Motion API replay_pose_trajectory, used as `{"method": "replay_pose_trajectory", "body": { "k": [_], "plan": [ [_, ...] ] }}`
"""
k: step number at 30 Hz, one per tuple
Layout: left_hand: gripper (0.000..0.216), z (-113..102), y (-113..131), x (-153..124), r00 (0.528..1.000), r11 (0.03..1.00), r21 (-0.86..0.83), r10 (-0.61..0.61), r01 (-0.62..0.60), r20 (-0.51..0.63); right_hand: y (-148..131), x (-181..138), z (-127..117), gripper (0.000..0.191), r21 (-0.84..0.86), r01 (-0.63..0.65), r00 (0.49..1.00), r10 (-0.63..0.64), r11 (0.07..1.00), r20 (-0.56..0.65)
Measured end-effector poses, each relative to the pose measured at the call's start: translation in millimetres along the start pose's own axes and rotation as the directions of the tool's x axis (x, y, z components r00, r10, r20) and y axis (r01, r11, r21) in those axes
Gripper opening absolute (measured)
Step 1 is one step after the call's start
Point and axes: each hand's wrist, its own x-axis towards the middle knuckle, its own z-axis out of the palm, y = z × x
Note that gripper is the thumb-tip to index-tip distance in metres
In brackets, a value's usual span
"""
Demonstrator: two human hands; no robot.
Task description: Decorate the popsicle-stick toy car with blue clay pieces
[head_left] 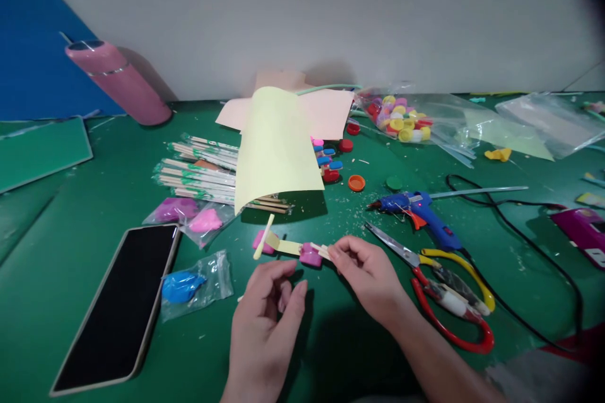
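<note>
My right hand (371, 277) pinches the end of short pale sticks (324, 252) that meet a purple clay block (311, 255). A pale yellow paper strip (288, 247) runs from that block to a second purple clay piece (261, 241). Across the left end leans a pale stick (265, 236) with a rounded tip. Just below the strip is my left hand (271, 321), its fingers curved and apart with nothing visible between them. Right of my right hand lie scissors (401, 249) with red and yellow handles, blades spread, and a blue glue gun (416, 208).
A black phone (118, 308) and a bagged blue clay lump (182, 286) lie left. Behind are wrapped stick bundles (203, 173), a curled yellow sheet (278, 145), and a bag of colored caps (399, 119). A pink bottle (120, 82) stands back left; a black cord (534, 245) loops right.
</note>
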Motion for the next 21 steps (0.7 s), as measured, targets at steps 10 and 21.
{"method": "replay_pose_trajectory", "body": {
  "k": [10, 21],
  "plan": [
    [0.039, -2, -15, 13, 0.951, 0.839, 0.449, 0.281, -0.307, 0.126, -5, 7, 0, 0.024, -0.008, 0.001, 0.995, 0.000, 1.000, 0.101],
    [0.037, 2, -21, 16, 0.877, 0.710, 0.529, 0.451, -0.464, 0.164, 1, 10, 0, 0.023, 0.001, 0.009, 0.994, -0.009, 1.000, 0.112]
  ]
}}
